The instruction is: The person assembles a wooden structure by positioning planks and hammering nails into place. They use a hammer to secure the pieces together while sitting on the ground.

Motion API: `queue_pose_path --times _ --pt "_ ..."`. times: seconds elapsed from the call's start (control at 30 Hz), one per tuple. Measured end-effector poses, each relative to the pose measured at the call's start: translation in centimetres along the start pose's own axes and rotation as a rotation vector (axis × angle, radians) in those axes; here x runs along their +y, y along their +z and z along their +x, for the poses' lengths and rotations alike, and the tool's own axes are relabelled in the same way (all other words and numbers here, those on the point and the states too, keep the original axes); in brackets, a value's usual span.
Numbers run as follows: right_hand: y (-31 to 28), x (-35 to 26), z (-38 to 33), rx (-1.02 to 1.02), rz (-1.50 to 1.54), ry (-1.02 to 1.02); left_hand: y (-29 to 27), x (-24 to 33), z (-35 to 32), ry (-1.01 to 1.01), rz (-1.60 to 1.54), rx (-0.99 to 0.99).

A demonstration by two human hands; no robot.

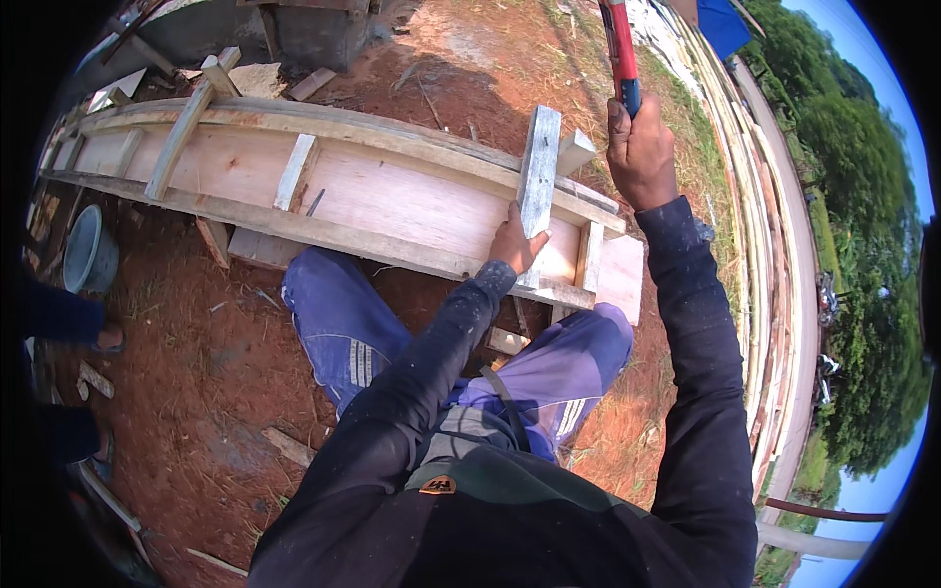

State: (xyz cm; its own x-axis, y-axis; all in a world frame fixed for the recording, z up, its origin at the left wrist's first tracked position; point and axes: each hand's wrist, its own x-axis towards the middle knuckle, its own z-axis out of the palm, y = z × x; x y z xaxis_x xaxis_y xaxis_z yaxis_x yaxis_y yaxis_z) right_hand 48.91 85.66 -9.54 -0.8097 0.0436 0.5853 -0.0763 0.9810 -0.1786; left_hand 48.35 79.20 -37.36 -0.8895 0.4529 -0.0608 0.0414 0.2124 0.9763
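Observation:
My left hand (517,242) grips a short grey wooden batten (539,167) that lies across the long wooden formwork panel (392,196) in front of my knees. My right hand (640,147) is raised above and to the right of the batten, closed around the red-and-blue handle of a hammer (621,54) whose head is out of the picture. I crouch over the panel in blue trousers, with both dark sleeves coming up from the lower edge.
Cross battens (294,171) are fixed along the panel. A grey bucket (88,250) stands at the left by another person's sandalled foot (108,340). Wood offcuts (289,446) lie on red earth. Stacked planks (760,245) run along the right.

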Motion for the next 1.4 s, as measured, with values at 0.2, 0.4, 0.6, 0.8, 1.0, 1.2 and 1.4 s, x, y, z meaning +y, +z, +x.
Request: queue_pose_path --times 0.2,0.4,0.6,0.8,1.0,1.2,1.4 --pt "2.9 8.1 -7.7 -0.609 -0.338 0.066 0.6 0.0 -0.2 0.012 -0.028 -0.034" --pt "-0.8 -2.0 1.8 -0.104 -0.107 0.011 -0.1 -0.3 0.3 0.008 -0.006 -0.004" --pt "3.4 12.1 -9.0 -0.649 -0.385 0.225 0.8 1.3 -0.2 -0.021 -0.014 -0.03" --pt "0.5 3.0 -1.9 -0.216 -0.227 0.088 0.4 -0.5 -0.8 -0.027 -0.012 -0.02" --pt "2.5 3.6 -4.7 -0.004 -0.002 0.172 0.6 -0.8 0.2 0.021 -0.048 -0.021" --pt "3.5 7.3 -7.8 -0.535 -0.415 0.331 0.6 -0.1 1.4 0.022 -0.059 -0.019" --pt "1.3 1.3 -2.7 0.052 -0.082 0.126 -0.2 -0.9 0.5 0.045 -0.058 -0.019"
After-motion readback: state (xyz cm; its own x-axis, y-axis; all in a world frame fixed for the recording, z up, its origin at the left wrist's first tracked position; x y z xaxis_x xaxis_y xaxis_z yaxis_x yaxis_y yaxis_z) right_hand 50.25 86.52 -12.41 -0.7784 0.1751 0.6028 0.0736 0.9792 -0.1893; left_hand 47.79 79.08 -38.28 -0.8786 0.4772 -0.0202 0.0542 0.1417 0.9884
